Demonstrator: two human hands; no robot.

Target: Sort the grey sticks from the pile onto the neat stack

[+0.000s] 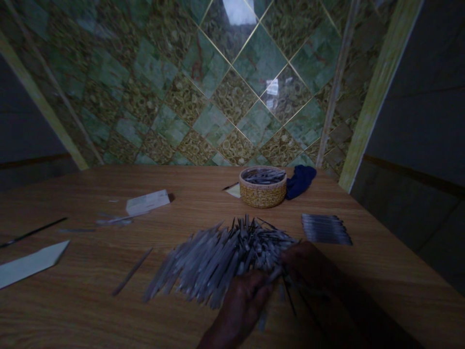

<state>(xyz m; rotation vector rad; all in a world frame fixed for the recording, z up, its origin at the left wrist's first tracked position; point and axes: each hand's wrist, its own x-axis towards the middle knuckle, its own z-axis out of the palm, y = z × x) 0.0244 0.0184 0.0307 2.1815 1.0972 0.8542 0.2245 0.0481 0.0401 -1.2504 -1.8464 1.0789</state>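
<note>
A large heap of slender dark sticks in clear sleeves [207, 261] is spread across the middle of the table. At its near right edge my left hand [247, 298] is closed on a pale, thin sleeved stick [272, 275]. My right hand [305, 264], fingers pinched together, meets the other end of that piece; its fingertips are dim and blurred. Thin black sticks [289, 296] poke out beneath the right hand. Beyond that hand, a neat flat row of sleeved sticks [326, 229] lies on the right.
A round woven basket [263, 195] full of similar sticks stands at the back, beside a dark blue cloth [301, 182]. Leftward lie a white box [148, 202], loose sleeves [114, 220], a black stick [34, 231] and a pale flat strip [32, 264]. A tiled wall [218, 97] rises behind the table.
</note>
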